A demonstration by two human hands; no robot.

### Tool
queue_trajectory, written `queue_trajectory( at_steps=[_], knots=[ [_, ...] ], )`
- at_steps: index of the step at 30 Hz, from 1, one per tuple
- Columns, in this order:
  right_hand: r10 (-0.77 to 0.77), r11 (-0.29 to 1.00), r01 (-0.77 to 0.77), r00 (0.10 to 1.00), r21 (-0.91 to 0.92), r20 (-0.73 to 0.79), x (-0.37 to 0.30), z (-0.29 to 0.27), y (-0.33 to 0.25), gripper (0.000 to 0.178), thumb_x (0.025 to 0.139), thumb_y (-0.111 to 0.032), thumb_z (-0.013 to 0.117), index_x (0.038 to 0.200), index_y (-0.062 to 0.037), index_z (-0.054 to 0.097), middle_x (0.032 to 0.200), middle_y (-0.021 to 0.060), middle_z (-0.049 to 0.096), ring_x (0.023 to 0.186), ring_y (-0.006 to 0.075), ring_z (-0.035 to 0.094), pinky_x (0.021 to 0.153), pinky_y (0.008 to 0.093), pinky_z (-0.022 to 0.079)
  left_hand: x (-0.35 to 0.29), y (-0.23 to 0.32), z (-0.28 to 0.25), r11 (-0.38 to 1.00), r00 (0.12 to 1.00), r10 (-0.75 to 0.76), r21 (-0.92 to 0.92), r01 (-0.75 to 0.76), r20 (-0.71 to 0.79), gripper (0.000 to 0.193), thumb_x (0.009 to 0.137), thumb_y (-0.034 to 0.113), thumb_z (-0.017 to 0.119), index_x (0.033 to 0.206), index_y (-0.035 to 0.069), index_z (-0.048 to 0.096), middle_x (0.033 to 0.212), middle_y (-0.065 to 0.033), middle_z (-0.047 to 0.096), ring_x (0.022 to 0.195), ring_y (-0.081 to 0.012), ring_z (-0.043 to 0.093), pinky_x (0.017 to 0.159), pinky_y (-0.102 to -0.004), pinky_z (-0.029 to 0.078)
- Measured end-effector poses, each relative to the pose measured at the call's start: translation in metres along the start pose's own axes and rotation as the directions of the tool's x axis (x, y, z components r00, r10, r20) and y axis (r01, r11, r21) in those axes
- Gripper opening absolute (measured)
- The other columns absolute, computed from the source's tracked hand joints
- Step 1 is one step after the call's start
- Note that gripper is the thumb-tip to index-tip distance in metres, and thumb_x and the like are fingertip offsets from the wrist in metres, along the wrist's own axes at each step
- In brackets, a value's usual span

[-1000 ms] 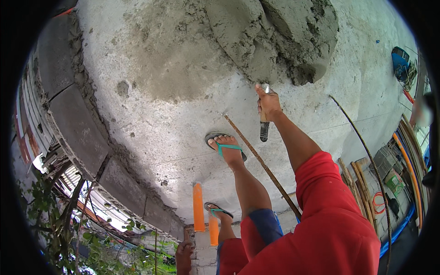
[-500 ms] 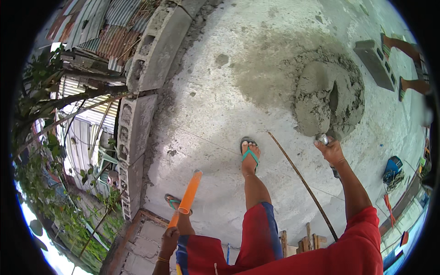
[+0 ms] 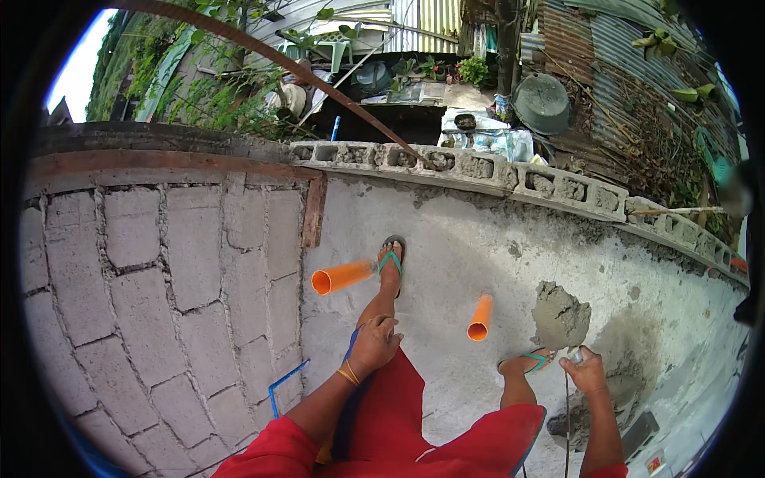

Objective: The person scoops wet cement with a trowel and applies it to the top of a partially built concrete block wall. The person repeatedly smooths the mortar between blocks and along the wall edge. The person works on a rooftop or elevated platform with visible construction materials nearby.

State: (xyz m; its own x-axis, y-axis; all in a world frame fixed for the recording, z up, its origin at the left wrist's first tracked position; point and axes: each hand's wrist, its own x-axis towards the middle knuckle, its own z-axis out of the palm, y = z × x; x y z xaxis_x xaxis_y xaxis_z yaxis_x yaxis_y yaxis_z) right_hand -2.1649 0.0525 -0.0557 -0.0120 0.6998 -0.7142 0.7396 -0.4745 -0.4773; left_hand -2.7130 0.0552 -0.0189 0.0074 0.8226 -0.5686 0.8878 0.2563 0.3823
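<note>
My right hand [image 3: 586,371] grips a trowel [image 3: 575,356] by its handle, its blade hidden under a thick lump of wet mortar [image 3: 561,315]. The loaded trowel is held above the concrete floor, beside my sandalled foot. Below it, partly behind my right forearm, lies a heap of mortar [image 3: 625,390]. My left hand [image 3: 374,344] is closed over my left knee; whether anything is inside its curled fingers is hidden. An orange pipe [image 3: 347,276] rises by my left foot, and a second orange pipe [image 3: 481,317] stands between my legs.
A row of hollow blocks [image 3: 510,177] edges the floor ahead. A rusty steel bar [image 3: 319,89] slants across the upper left. At left is a block wall [image 3: 191,271] with a blue pipe [image 3: 275,390] near it. A loose hollow block [image 3: 640,433] lies at lower right.
My view has swung left toward the block row and wall. The trowel, before at the mortar heap in my right hand, is now lifted away carrying a lump. My left hand has come above my knee.
</note>
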Motion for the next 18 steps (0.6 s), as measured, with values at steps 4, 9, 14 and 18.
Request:
queue_trajectory(
  at_steps=[4,9,14,18],
  knots=[
    [-0.084,0.993,0.098,0.978,-0.067,0.190,0.088,0.067,-0.201,0.061,0.084,-0.052,0.083,0.099,0.0055,0.067,0.086,0.0226,0.074,0.078,0.0350,0.072,0.077,0.0443,0.057,-0.024,-0.054,-0.029,0.999,0.998,-0.050,0.013,0.051,-0.039,0.041,0.090,0.027,0.076,0.124,0.006,0.067,0.136,-0.0176,0.063,0.131,-0.0364,0.057,0.109,-0.0523,0.043],
    [-0.095,0.966,0.176,0.923,-0.189,0.372,0.199,0.169,-0.414,0.059,0.085,-0.051,0.082,0.109,0.0019,0.070,0.088,0.0217,0.074,0.080,0.0334,0.070,0.078,0.0435,0.056,-0.002,-0.110,-0.068,0.992,0.994,-0.108,-0.065,0.109,0.020,0.053,0.090,0.037,0.075,0.131,0.005,0.063,0.146,-0.0205,0.057,0.137,-0.0378,0.053,0.111,-0.0559,0.041],
    [-0.112,0.961,0.212,0.884,-0.177,0.453,0.295,0.250,-0.592,0.055,0.087,-0.050,0.081,0.105,0.0007,0.073,0.085,0.0206,0.073,0.077,0.0311,0.068,0.076,0.0437,0.055,0.027,-0.160,-0.112,0.966,0.989,-0.147,-0.213,0.148,0.018,0.063,0.089,0.043,0.076,0.135,0.003,0.061,0.144,-0.0232,0.058,0.137,-0.0392,0.053,0.110,-0.0567,0.042],
    [-0.239,0.888,0.367,0.883,-0.276,0.404,0.365,0.292,-0.705,0.078,0.084,-0.061,0.079,0.119,0.0076,0.071,0.098,0.0268,0.076,0.097,0.0392,0.074,0.089,0.0452,0.056,0.042,-0.182,-0.128,0.940,0.985,-0.163,-0.294,0.174,0.063,0.067,0.090,0.049,0.071,0.138,0.004,0.060,0.148,-0.0220,0.057,0.140,-0.0399,0.051,0.111,-0.0607,0.041]
  ],
)
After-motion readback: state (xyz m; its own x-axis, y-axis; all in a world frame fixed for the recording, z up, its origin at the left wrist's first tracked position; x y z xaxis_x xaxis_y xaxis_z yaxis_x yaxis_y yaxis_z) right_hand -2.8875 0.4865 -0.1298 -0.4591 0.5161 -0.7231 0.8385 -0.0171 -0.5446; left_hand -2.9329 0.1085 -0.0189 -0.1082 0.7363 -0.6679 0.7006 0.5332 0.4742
